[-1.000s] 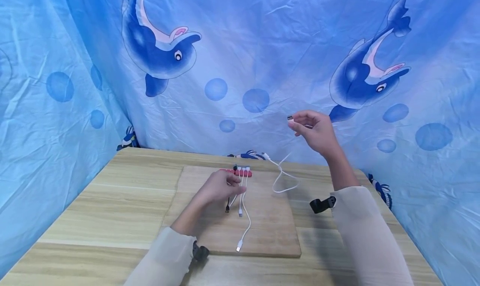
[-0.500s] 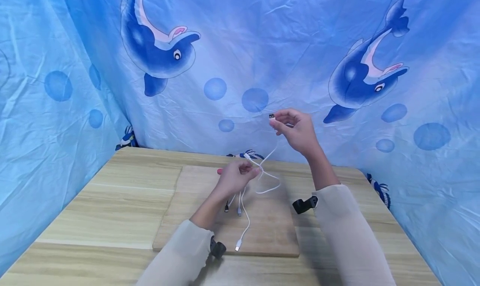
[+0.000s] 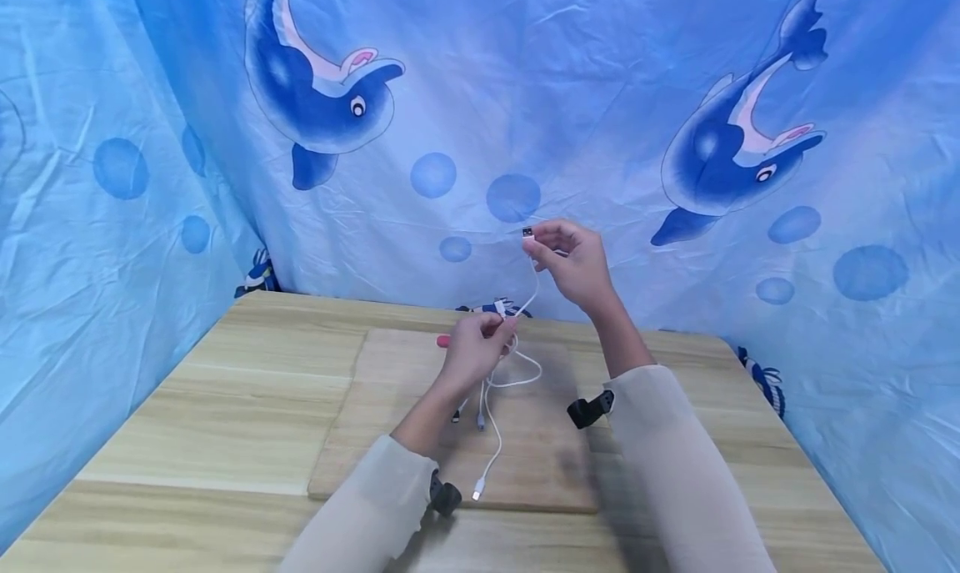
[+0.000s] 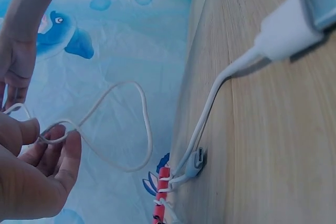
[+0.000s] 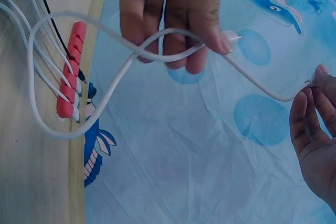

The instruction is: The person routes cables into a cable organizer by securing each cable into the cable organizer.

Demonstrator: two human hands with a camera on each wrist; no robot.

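My right hand [image 3: 577, 264], raised in front of the backdrop, pinches a white USB cable [image 3: 537, 285] by its USB-A plug [image 3: 528, 234]. The metal tip points up. Lower and to the left, my left hand [image 3: 476, 352] pinches the same cable between thumb and fingers, near its smaller white connector [image 3: 500, 308]. In the right wrist view a loop of the cable [image 5: 32, 77] hangs below the left hand. A red cable holder [image 5: 71, 72] at the board's far edge has several white cables and a black one in its slots. The left hand hides most of it in the head view.
A wooden board [image 3: 540, 456] lies on the wood-grain table [image 3: 187, 439]. Loose cable ends rest on the board, one white connector [image 3: 478, 490] nearest the front. A blue dolphin-print cloth [image 3: 480, 98] hangs close behind the table and along its sides.
My right hand has moved left with the USB cable. My left hand has moved right and up from the cable holder and has taken hold of the cable near its other end.
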